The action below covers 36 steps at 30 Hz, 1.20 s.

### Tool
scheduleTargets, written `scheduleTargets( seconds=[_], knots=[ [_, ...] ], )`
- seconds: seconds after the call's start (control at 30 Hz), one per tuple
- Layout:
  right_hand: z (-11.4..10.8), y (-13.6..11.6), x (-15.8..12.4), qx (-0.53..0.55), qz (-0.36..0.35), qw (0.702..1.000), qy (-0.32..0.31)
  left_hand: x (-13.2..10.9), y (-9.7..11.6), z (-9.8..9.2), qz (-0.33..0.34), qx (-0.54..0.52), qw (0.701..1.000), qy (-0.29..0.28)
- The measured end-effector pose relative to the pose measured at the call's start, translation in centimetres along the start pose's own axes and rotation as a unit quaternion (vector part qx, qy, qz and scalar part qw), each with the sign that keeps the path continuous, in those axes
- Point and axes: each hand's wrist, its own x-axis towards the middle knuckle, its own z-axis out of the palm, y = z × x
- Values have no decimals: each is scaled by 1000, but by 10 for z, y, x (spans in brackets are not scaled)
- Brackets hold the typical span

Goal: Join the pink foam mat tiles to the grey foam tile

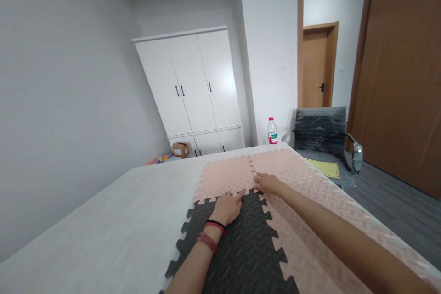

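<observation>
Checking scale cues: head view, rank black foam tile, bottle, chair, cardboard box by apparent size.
1. Black foam tile, though partly covered
2. Chair
3. Bottle and cardboard box: too alike to rank

Foam puzzle mats: the black tile (253, 243) and the pale pink tiles (223, 172) carry the same embossed tread pattern of short slanted bars. Bracelets, from where I stand: a thin black band (217, 222), a bright red band (214, 225) and a duller red braided bracelet (207, 242). Supporting surface (103, 220): plain white. Bottle (272, 131): clear, red-capped, its label red, green and white. Wardrobe (186, 73): white, black-handled. Office chair (320, 126): mottled black and grey, silver armrests (357, 151). Sheet on its seat (325, 168): yellow. Near door (399, 73): warm brown. Floor (389, 193): streaked grey.
</observation>
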Motion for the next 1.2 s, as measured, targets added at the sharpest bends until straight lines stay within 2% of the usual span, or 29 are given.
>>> scheduleTargets(
  seconds=[0.2,0.43,0.63,0.77,0.97,1.07,1.2],
  knots=[
    [23,-15,-13,-22,11,997,75,7,4,3,4,11,1000,2],
    [21,-27,-14,-36,17,995,89,9,4,1,-3,1,1000,-3],
    [8,-2,-4,-14,-7,999,45,5,5,-3,-1,-8,1000,-14],
    [4,20,21,6,28,999,42,5,6,-3,-7,-12,1000,-21],
    [23,34,61,34,87,995,42,7,9,-5,-15,-5,999,-34],
    [31,35,65,35,82,995,45,8,11,-7,-18,-4,999,-45],
    [32,34,64,17,50,996,66,8,12,-9,-19,-12,999,-49]
  ],
)
